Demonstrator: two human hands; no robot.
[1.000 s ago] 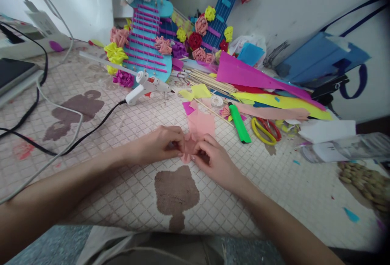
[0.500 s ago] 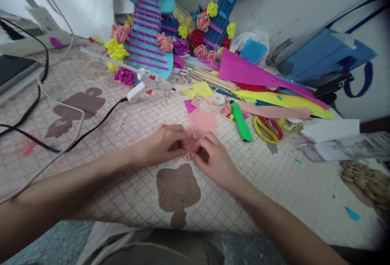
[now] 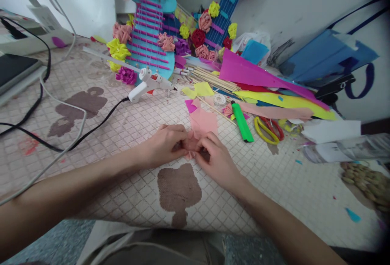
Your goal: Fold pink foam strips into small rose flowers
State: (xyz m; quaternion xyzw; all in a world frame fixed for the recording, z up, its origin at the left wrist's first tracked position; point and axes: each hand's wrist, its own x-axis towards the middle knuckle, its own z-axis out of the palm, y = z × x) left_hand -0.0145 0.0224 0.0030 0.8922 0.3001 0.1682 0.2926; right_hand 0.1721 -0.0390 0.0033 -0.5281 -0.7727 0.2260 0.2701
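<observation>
A small piece of pink paper point(image 3: 191, 144), creased along its lower edge, is pinched between my two hands over the table. My left hand point(image 3: 170, 143) grips its left side with thumb and fingers pressed together. On the opposite side, my right hand point(image 3: 213, 153) pinches the paper in the same way. Flat pink sheets point(image 3: 205, 119) lie just beyond my fingertips, with a magenta scrap point(image 3: 190, 106) at their upper left corner. Part of the held paper is hidden by my fingers.
A white glue gun point(image 3: 148, 83) with a black cord lies at the upper left. Right of the pink sheets are a green tube point(image 3: 242, 122) and yellow-and-red scissors point(image 3: 266, 130). Farther back stand decorated blue boards point(image 3: 149, 33), wooden sticks point(image 3: 213, 77) and magenta paper point(image 3: 258, 74).
The whole view has shifted very slightly. Both hands keep their pinch on the pink paper, with only a tiny change at its creased lower edge.
</observation>
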